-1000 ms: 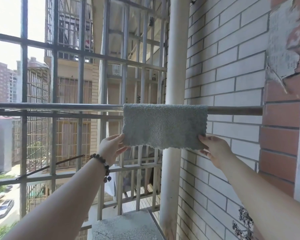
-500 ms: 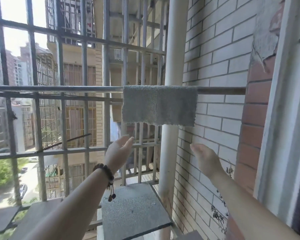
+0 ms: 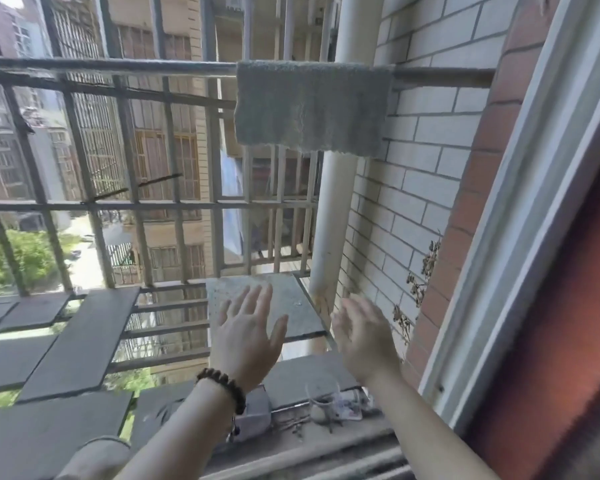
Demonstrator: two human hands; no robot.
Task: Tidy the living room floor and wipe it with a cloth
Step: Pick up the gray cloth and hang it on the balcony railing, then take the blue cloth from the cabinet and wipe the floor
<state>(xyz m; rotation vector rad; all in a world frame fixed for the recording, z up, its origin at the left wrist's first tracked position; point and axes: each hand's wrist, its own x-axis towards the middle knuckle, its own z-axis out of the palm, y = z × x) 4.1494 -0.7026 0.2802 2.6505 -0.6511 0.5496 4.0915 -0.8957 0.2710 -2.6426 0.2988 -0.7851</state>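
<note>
Grey cloth [image 3: 312, 109] draped over metal rail [image 3: 118, 65], left hand [image 3: 246, 337] and right hand [image 3: 364, 341] well below it, fingers spread, holding nothing

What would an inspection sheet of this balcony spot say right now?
Surface: stone slab on the window grille, with dark slabs to its left.
Job's things: grey cloth draped over the rail, untouched.
Clutter: glass jar and small bits on the sill.
Hands: left hand and right hand open below the cloth, holding nothing.
Cables: nothing seen.
Surroundings: white brick wall, drainpipe, buildings outside.
</note>
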